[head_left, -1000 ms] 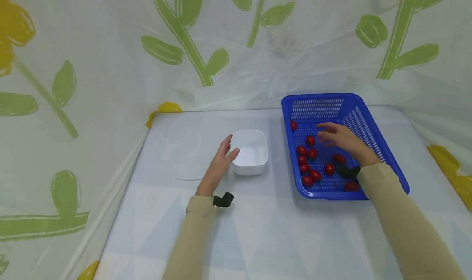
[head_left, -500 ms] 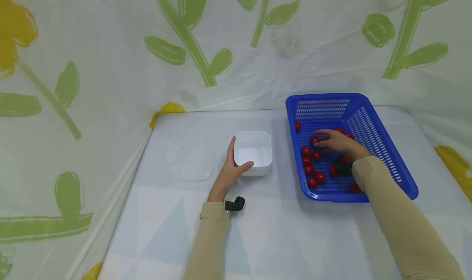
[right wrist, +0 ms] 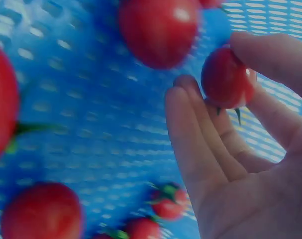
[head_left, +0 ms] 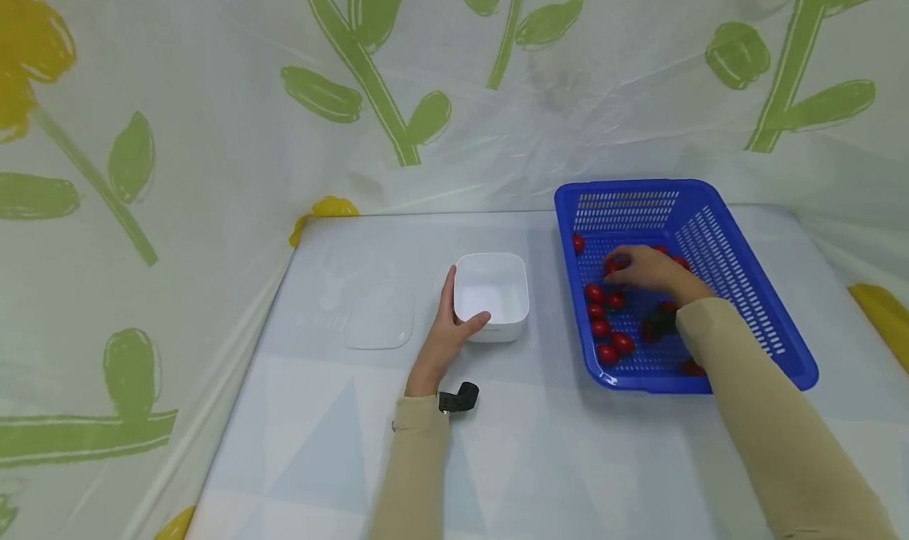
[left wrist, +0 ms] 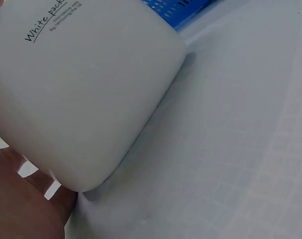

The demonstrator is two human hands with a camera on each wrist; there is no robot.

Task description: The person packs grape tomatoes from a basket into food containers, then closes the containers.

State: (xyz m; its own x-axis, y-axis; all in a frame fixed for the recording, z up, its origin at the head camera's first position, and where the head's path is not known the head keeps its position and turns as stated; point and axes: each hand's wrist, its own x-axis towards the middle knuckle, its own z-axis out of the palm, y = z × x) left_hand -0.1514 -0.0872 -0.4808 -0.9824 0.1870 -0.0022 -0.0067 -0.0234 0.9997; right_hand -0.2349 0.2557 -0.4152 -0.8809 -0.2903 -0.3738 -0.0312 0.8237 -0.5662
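In the head view my left hand [head_left: 442,341] holds a white square plastic container [head_left: 507,333] by its near left corner, thumb on the front wall and fingers along the left side. The left wrist view shows that container's printed wall [left wrist: 96,94] close up. My right hand [head_left: 649,271] is down in a blue perforated basket [head_left: 639,384]. Between thumb and fingertips it pinches a cherry tomato [right wrist: 226,79], whose green stem end points downward in the right wrist view. Several other cherry tomatoes [head_left: 622,343] lie on the basket floor, mostly along its left side.
A clear, nearly see-through lid [head_left: 379,319] lies flat on the table left of the container. Behind the table hangs a white sheet [head_left: 497,169] with printed green leaves. A small black wrist camera [head_left: 460,398] sticks out from my left wrist.
My left hand has moved from loosely beside the container to gripping its corner. The right hand has lowered into the basket and closed its fingertips on a cherry tomato.
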